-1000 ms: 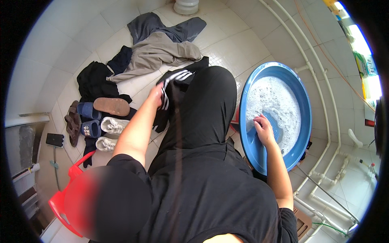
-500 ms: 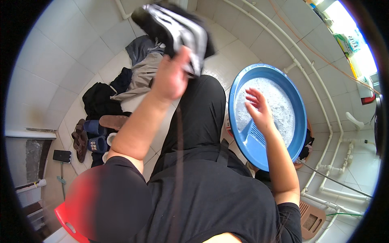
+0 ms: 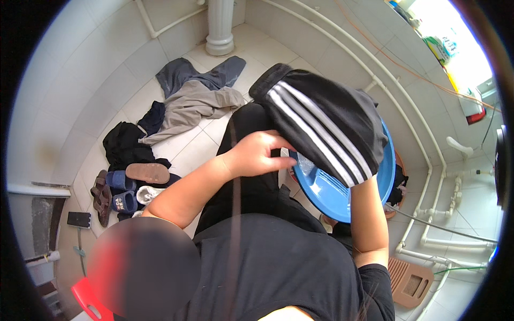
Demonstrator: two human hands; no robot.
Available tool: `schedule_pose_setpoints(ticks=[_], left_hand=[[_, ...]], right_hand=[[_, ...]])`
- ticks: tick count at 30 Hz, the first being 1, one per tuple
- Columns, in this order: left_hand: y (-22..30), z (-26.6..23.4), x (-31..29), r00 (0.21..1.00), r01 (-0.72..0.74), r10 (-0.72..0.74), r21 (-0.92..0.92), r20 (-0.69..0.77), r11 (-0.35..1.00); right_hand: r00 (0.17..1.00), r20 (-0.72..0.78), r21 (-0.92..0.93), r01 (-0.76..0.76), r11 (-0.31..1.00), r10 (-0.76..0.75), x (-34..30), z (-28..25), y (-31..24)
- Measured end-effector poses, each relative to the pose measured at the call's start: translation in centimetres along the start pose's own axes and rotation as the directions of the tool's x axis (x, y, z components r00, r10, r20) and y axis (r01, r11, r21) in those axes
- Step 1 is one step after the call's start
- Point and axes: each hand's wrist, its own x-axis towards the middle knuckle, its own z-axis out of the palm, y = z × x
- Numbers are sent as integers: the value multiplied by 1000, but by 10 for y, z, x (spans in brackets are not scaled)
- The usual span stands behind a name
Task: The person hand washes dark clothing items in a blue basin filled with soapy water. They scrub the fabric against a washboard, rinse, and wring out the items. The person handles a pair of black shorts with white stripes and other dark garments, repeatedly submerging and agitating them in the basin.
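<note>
A pair of black shorts (image 3: 329, 115) with white side stripes hangs spread over the blue washbasin (image 3: 326, 200). My right forearm reaches up under the shorts, which cover my right hand, so its fingers are hidden. At the near left edge of the cloth is my left hand (image 3: 259, 154), thumb and fingers apart, fingertips close to the fabric. Below the shorts, the basin's ribbed blue washboard part (image 3: 326, 182) shows, with a little sudsy water beside it.
On the tiled floor to the left lie grey trousers (image 3: 195, 101), dark clothes (image 3: 126, 144) and several slippers and sandals (image 3: 147, 173). White pipes (image 3: 396, 85) run along the right wall. A brown plastic washboard (image 3: 411, 283) leans at lower right, and a white column (image 3: 219, 32) stands ahead.
The shorts have swung from upper left down to the right, over the basin and my right arm. My left hand has lowered and no longer holds them up.
</note>
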Motion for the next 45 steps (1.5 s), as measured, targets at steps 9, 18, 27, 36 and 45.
schedule_pose_setpoints(ticks=[9,18,27,36,45], left_hand=[[-42,15,13,945,241,-325,-584,-42,775],[-40,30,27,972,-63,-184,-918,-145,391],[15,62,65,864,-463,463,-51,199,885],[18,85,70,773,-546,616,-334,152,768],[-103,57,67,947,254,-228,91,-227,963]], right_hand=[[991,57,-114,124,986,-118,-12,-47,42],[844,324,-669,-116,734,428,-54,-72,16],[975,219,-372,51,927,35,-54,-67,-16],[962,-2,659,-204,724,273,-79,-98,29],[954,-93,836,230,499,-285,-70,-109,-64]])
